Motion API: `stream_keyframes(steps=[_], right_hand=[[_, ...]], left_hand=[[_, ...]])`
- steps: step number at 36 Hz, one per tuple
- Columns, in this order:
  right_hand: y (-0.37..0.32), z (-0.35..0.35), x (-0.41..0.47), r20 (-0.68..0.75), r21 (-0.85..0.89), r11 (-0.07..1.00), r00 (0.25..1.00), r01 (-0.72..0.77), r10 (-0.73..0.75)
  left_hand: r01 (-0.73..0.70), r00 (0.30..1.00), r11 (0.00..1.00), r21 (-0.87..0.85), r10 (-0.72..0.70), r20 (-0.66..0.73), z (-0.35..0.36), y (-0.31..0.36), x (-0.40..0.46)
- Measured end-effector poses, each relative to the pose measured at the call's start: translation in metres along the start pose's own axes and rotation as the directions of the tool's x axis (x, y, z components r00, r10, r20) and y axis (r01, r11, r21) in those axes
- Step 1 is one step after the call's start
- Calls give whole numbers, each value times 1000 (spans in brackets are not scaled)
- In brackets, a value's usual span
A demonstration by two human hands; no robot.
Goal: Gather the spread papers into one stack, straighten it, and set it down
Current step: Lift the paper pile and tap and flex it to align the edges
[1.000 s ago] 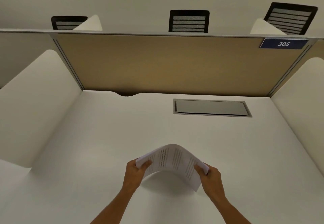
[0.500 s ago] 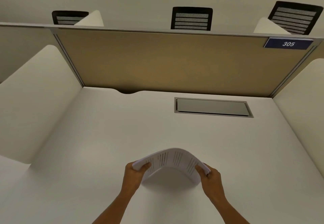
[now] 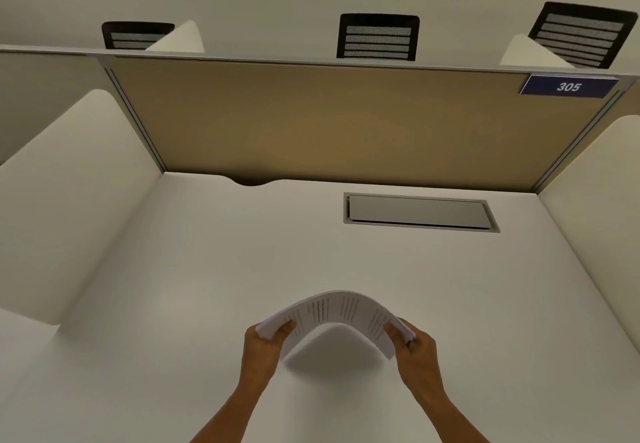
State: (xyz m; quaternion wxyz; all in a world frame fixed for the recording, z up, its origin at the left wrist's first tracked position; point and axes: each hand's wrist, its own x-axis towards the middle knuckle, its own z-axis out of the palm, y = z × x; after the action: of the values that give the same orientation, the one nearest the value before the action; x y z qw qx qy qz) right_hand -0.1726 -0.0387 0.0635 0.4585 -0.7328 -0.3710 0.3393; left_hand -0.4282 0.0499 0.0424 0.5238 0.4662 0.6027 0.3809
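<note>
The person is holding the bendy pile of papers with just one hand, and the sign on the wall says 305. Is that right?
Not quite. The head view shows both hands on the stack of papers: the left hand grips its left end and the right hand grips its right end, so it arches up in the middle above the desk. The sign does say 305.

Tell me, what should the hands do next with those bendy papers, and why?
Probably ease the hands apart so the paper stack flattens. The left hand and right hand grip its two ends, and it arches up above the desk; its left-end edges look slightly fanned, so it likely needs flattening before squaring.
</note>
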Motion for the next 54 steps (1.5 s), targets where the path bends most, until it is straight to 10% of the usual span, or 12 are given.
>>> stream_keyframes(steps=[54], right_hand=[[20, -6, 30, 192, -282, 950, 962, -133, 191]], left_hand=[[133, 991, 981, 138, -134, -7, -1, -30, -1]])
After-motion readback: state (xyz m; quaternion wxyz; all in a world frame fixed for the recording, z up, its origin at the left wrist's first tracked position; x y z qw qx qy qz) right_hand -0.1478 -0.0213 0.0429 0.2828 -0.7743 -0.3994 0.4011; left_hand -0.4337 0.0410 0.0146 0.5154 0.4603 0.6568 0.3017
